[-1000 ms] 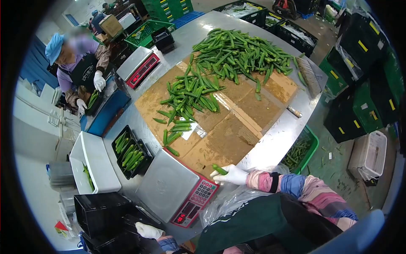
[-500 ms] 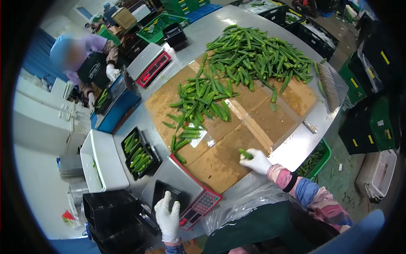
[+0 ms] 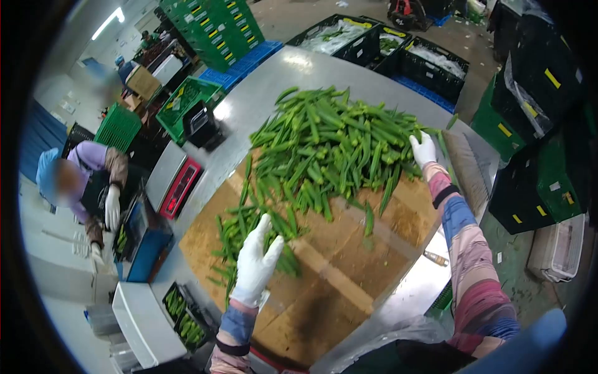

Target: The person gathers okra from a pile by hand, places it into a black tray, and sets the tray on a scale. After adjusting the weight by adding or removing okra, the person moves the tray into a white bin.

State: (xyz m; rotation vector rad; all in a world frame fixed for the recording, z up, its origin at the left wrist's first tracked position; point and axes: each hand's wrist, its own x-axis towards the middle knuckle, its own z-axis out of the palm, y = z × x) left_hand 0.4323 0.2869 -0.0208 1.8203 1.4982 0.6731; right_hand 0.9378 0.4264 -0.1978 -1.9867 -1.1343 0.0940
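Note:
A large heap of green okra [image 3: 330, 143] lies on flattened cardboard [image 3: 349, 268] over a metal table. My left hand [image 3: 254, 265], in a white glove, is held over the smaller near-left spread of okra, with thumb and fingers apart and nothing in them. Whether it touches the pods beneath cannot be made out. At the heap's right edge is my right hand [image 3: 425, 151], also gloved, its thumb and finger closed around an okra pod [image 3: 418, 134], of which only a little shows.
A brush [image 3: 466, 171] lies along the table's right edge, near a small handled tool [image 3: 436, 258]. Black trays of okra [image 3: 184, 318] stand at lower left beside a white bin [image 3: 140, 327]. A co-worker [image 3: 93, 181] stands left, near a red-fronted scale [image 3: 180, 187]. Crates [image 3: 398, 53] line the far side.
My left hand has left the black tray on the near scale and moved forward over the okra. My right hand has reached forward to the heap's right edge. The view has shifted.

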